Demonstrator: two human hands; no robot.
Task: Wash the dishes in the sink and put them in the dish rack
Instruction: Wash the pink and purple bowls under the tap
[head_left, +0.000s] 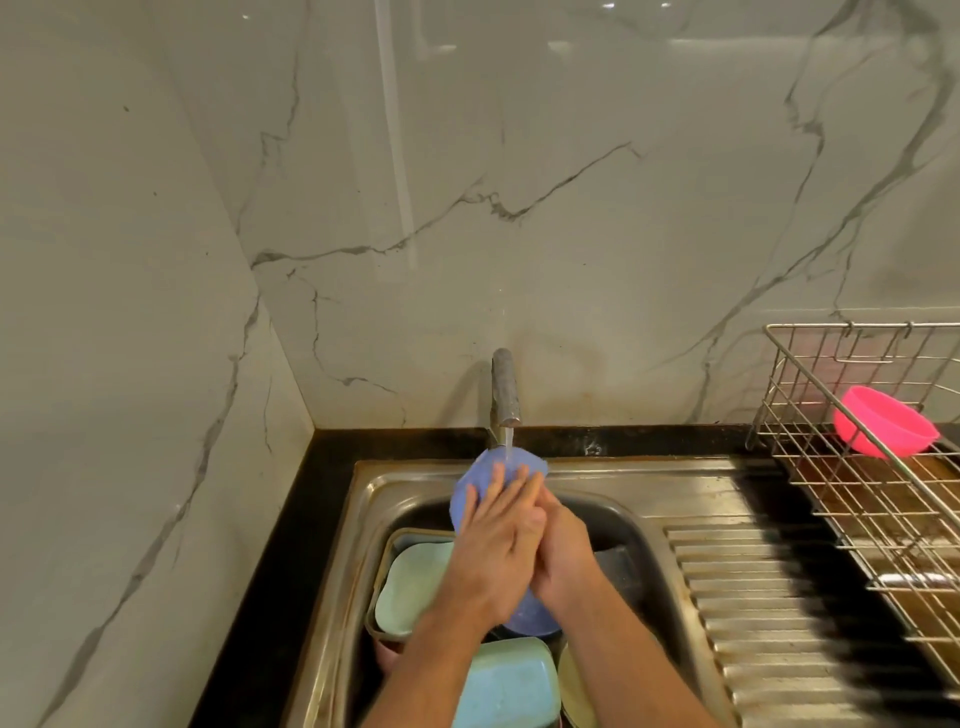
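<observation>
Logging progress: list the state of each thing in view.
Tap: running.
Blue dish: under the stream, held by both hands.
Left hand: on the dish.
Right hand: partly hidden.
Pink bowl: tilted in rack.
Sink: holds unwashed dishes.

Dim, warm indoor light. Overhead lamps leave glare streaks on the glossy marble wall (519, 156). Wide-angle bending curves the edges; the dish rack (883, 493) looks smeared by motion blur.
</observation>
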